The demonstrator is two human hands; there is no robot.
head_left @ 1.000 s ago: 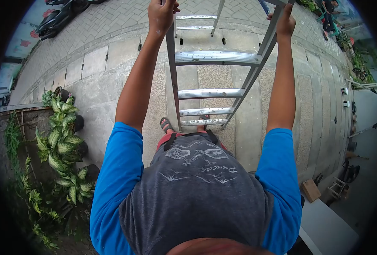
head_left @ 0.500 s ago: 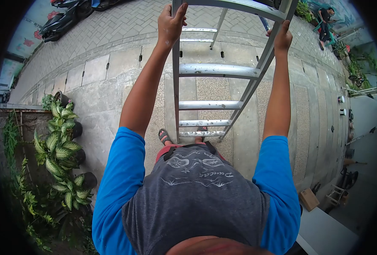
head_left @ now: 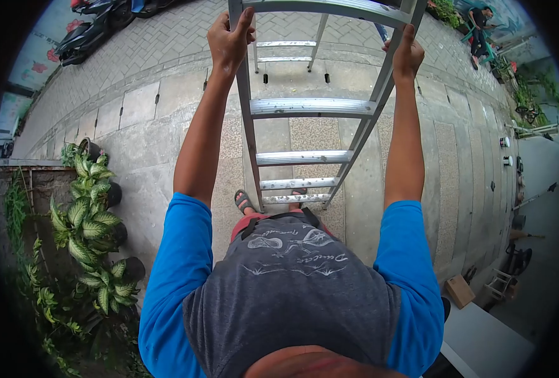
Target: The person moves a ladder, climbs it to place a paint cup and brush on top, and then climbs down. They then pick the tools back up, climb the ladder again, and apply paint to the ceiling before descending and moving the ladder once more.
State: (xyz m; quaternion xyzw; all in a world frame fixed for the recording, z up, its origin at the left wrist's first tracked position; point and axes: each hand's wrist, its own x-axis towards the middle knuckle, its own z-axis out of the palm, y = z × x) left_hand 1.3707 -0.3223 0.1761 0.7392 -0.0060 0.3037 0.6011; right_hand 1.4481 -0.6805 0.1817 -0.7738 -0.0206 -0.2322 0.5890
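I look straight down an aluminium ladder that stands on a concrete pavement. My left hand grips the ladder's left rail near the top of the view. My right hand grips the right rail at about the same height. Both arms are stretched out, in blue sleeves over a grey shirt. Below me my sandalled feet rest near the lowest rungs.
Potted green plants line a low wall at the left. Parked motorbikes stand on the brick paving at the top left. A cardboard box and a small stool lie at the lower right. A person sits at the top right.
My left hand has shifted on the left rail and now wraps it lower in the view. The ladder looks slightly shifted left in view. My right hand keeps its hold.
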